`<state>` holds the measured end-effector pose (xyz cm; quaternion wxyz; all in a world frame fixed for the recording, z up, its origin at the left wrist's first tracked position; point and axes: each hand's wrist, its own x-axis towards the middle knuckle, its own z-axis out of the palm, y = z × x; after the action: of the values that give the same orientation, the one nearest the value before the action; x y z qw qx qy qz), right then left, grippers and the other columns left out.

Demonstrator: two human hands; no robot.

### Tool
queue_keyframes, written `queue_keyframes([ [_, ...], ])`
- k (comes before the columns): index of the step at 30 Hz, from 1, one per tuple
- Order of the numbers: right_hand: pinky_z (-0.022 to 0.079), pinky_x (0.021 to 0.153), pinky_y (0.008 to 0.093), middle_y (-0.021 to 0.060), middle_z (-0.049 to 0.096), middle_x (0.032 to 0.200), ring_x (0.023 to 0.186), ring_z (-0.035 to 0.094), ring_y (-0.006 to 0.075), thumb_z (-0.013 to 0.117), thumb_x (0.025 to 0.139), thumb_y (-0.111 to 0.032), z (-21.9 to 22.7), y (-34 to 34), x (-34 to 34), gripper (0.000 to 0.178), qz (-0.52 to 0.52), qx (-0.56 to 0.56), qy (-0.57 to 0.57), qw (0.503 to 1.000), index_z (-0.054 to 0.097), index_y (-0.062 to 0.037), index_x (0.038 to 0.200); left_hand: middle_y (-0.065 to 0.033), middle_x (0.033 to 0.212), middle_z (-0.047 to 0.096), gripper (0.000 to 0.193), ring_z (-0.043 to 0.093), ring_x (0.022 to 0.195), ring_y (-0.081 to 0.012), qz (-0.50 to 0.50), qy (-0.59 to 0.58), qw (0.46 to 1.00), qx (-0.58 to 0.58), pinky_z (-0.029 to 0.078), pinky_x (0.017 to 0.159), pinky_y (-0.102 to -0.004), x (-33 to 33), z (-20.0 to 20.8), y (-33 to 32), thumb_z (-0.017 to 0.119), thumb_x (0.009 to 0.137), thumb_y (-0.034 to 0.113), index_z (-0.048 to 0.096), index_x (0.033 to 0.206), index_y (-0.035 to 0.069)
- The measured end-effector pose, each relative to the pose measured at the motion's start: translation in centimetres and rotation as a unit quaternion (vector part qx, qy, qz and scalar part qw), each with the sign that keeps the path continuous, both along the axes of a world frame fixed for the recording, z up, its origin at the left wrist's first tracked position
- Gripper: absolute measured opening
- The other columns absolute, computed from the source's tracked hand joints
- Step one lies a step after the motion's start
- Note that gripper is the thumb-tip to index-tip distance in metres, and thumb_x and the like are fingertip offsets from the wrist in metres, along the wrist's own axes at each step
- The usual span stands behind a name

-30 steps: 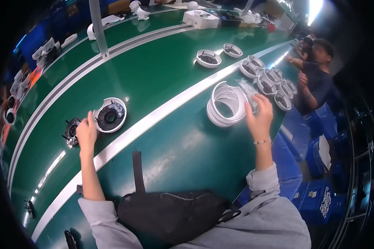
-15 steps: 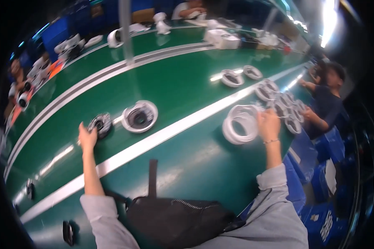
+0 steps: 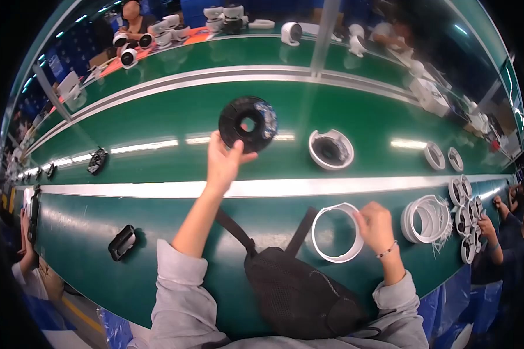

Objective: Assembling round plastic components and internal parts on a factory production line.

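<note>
My left hand (image 3: 223,161) grips a black disc-shaped part (image 3: 233,121) by its near rim, thumb on its face. The disc is held up over the green belt, with a round hole in its middle and a bluish, circuit-like patch on its right side. My right hand (image 3: 376,228) pinches the right edge of a white plastic ring (image 3: 317,237), which stands tilted over the near worktop. To the right of that hand sits a stack of similar white rings (image 3: 407,224). A white round housing with a dark inside (image 3: 347,152) lies on the belt beyond.
A black bag (image 3: 291,291) lies in front of me. On the worktop at left is a black oblong part (image 3: 122,242). Several white-and-black housings (image 3: 462,221) cluster at right beside a co-worker's hand (image 3: 488,230). A white strip (image 3: 128,189) divides worktop and belt.
My left hand has lifted the black disc off the belt. My right hand has brought one white ring away from the stack, toward the middle. The view has turned left.
</note>
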<state>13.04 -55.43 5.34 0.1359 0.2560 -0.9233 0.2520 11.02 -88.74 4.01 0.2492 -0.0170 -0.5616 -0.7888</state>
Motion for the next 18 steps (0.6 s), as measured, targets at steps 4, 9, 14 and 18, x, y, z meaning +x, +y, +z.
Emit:
queue_keyframes([
  [4, 0.043, 0.054, 0.0364, 0.0149, 0.055, 0.067, 0.059, 0.054, 0.0315, 0.064, 0.067, -0.01, -2.0, -1.6, 0.1, 0.011, -0.013, 0.026, 0.024, 0.999, 0.06, 0.0003, 0.066, -0.0152, 0.107, 0.043, 0.03, 0.055, 0.093, -0.0253, -0.023, 0.032, 0.999, -0.005, 0.055, 0.069, -0.0338, 2.7, 1.9, 0.8, 0.044, 0.082, -0.002, 0.027, 0.108, -0.002],
  [9, 0.04, 0.085, 0.036, 0.0213, 0.049, 0.113, 0.099, 0.05, 0.0338, 0.079, 0.046, -0.039, -2.1, -2.1, 1.4, 0.088, 0.015, 0.035, 0.009, 0.999, 0.045, 0.0094, 0.112, -0.0161, 0.109, 0.043, 0.034, 0.054, 0.095, -0.0259, -0.015, 0.053, 0.998, 0.027, 0.055, 0.068, -0.036, 4.3, 0.3, -0.1, 0.049, 0.081, 0.001, 0.029, 0.108, -0.001],
  [14, 0.029, 0.095, 0.0426, 0.0277, 0.036, 0.118, 0.111, 0.035, 0.0402, 0.08, 0.038, -0.05, -0.8, -2.6, 4.4, 0.127, 0.123, 0.136, -0.095, 0.978, 0.012, 0.01, 0.128, -0.0135, 0.108, 0.04, 0.035, 0.053, 0.095, -0.0225, -0.008, 0.061, 0.997, 0.038, 0.055, 0.07, -0.0325, 4.3, 0.6, 1.2, 0.043, 0.081, -0.006, 0.024, 0.111, 0.0],
  [18, 0.028, 0.096, 0.0424, 0.0287, 0.03, 0.123, 0.114, 0.031, 0.0409, 0.078, 0.039, -0.053, -1.0, -3.8, 4.3, 0.128, 0.127, 0.153, -0.085, 0.976, 0.011, 0.0114, 0.127, -0.0138, 0.107, 0.043, 0.048, 0.055, 0.091, -0.0189, 0.039, 0.073, 0.997, 0.005, 0.053, 0.07, -0.0292, 5.1, 1.4, 1.6, 0.045, 0.077, -0.009, 0.021, 0.117, 0.0],
])
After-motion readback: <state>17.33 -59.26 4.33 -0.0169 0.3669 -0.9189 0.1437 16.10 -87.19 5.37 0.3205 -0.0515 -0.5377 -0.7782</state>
